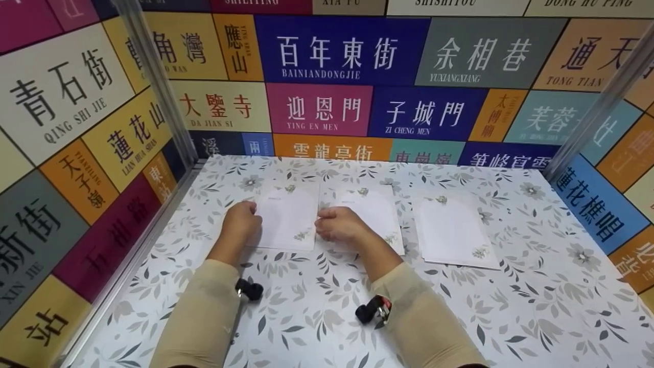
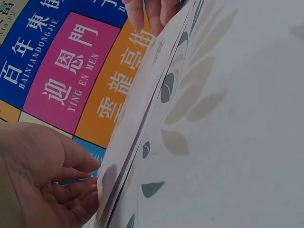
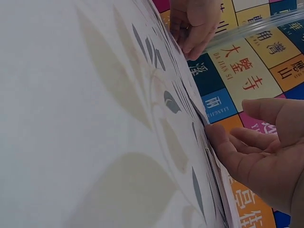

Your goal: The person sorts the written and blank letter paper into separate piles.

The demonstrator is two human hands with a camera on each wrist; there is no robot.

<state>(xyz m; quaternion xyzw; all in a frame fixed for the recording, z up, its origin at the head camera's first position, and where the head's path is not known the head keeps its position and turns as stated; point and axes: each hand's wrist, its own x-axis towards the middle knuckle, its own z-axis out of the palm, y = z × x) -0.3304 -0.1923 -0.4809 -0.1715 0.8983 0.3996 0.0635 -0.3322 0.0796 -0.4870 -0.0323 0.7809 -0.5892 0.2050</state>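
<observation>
Three white sheets with a small floral print at top and bottom corner lie in a row: a left sheet [image 1: 286, 217], a middle sheet [image 1: 380, 214] and a right sheet [image 1: 452, 230]. My left hand [image 1: 241, 222] is at the left sheet's left edge, its fingertips right against the paper in the left wrist view. At that sheet's opposite edge is my right hand [image 1: 341, 225], covering part of the middle sheet. In the right wrist view its bent fingers [image 3: 216, 135] meet the paper edge, while the thumb [image 3: 259, 108] stands apart above them.
The sheets lie on a white table [image 1: 306, 317] with a grey leaf pattern. Colourful panels [image 1: 347, 48] with Chinese lettering rise behind and at both sides. Clear corner strips [image 1: 158, 82] join the panels. A small black wrist device [image 1: 250, 290] hangs at each sleeve.
</observation>
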